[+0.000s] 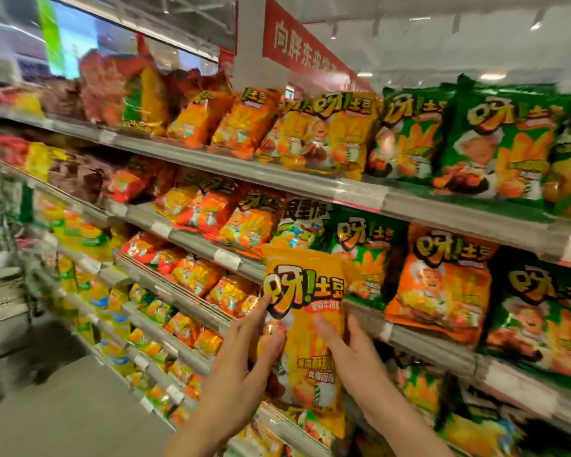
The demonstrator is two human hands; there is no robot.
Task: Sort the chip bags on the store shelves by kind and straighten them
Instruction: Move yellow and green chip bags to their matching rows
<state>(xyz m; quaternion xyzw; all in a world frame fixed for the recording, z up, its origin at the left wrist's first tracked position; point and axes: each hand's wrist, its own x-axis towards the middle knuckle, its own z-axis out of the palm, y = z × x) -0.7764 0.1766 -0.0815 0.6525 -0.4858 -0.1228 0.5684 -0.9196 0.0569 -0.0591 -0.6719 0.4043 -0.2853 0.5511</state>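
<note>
**Light, puffy bag held at its edges**

Nearest the camera, both hands hold one yellow bag (305,328) upright in front of the shelves, clear of any shelf. The left hand (244,364) grips its left edge, thumb pressed on the front and fingers wrapped behind. The right hand (346,354) takes the right edge, index finger laid across the front, the other fingers curled around the side.

The bag looks air-filled and glossy, so it is probably very light, soft and a little slippery. The chips inside would crush easily, so squeezing the belly is a poor idea. The safest hold seems to be at the side edges or the crimped top seam, with light pressure only. One hand would likely be enough to carry it. Film this slick may slide through a loose pinch, and a puffed bag tends to topple when stood on a narrow shelf.

Just behind the bag, the middle shelf (409,338) carries a mix: a green bag (363,258), an orange bag (442,285) and another green bag (541,324), some leaning.

Further up, the top shelf (310,186) holds yellow bags (327,133) of what looks like the same kind, beside big green bags (508,140). That yellow row is the likely home for the held bag.

Far left, the rows blur too much to read.
</note>
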